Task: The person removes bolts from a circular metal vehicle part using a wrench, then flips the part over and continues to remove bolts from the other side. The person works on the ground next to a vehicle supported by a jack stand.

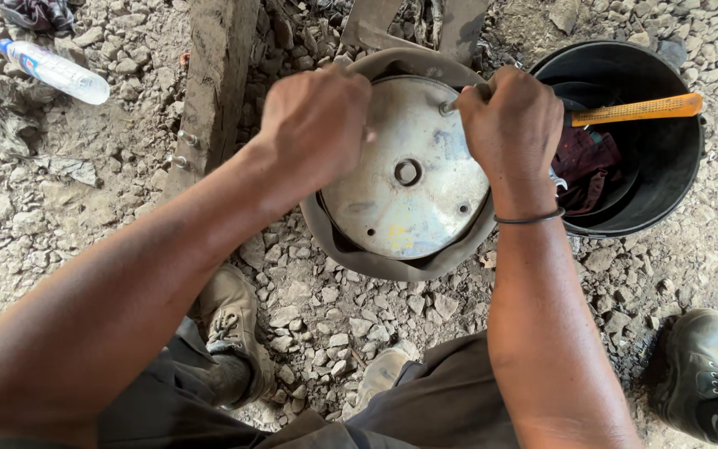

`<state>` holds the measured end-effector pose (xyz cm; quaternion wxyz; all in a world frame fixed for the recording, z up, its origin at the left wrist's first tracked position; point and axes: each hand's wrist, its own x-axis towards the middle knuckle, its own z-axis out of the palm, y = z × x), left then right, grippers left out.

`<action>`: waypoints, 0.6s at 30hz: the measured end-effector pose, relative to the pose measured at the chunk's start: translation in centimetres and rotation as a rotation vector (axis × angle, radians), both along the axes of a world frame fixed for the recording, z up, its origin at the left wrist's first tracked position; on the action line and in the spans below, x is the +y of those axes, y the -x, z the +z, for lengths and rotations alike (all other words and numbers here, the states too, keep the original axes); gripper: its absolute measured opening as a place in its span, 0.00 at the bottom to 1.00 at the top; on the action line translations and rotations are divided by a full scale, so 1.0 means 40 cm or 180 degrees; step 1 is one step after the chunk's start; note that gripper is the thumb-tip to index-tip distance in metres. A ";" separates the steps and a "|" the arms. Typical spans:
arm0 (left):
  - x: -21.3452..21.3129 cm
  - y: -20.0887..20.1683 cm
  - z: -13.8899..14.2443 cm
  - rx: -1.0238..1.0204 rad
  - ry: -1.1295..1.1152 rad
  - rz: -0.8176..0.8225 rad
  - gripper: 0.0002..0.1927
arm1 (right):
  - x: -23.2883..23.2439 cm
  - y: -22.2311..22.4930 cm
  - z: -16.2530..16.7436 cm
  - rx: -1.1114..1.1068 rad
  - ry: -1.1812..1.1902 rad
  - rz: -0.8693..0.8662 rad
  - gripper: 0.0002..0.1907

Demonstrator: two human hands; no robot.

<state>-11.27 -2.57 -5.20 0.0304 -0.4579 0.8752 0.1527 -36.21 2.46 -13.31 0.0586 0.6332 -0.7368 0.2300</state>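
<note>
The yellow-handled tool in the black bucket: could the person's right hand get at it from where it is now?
Probably yes. The yellow-handled tool lies across the open top of the black bucket, uncovered, just beside the right hand. But that hand is closed on a metal tool at the round metal plate, so it would have to let go first.

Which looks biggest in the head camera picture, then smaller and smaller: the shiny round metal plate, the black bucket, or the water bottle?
1. Black bucket and round metal plate: they look about alike, and a hand hides part of the plate, so no ranking between them.
2. Plastic water bottle: clearly smallest.
</note>
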 end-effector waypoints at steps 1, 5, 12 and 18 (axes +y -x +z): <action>0.000 -0.001 0.009 -0.0018 -0.0140 0.0185 0.16 | -0.002 -0.001 -0.001 -0.0052 -0.0098 -0.0086 0.23; 0.002 -0.004 0.024 -0.0188 -0.0385 0.0490 0.24 | -0.010 -0.006 0.005 -0.0180 -0.0346 -0.0330 0.30; 0.016 0.017 -0.033 -0.0390 0.1066 -0.0367 0.10 | 0.014 0.021 0.033 -0.0212 0.0390 0.0678 0.15; 0.001 0.007 0.003 -0.0267 0.0012 0.0306 0.24 | -0.005 0.005 0.000 -0.0018 0.0079 0.0168 0.20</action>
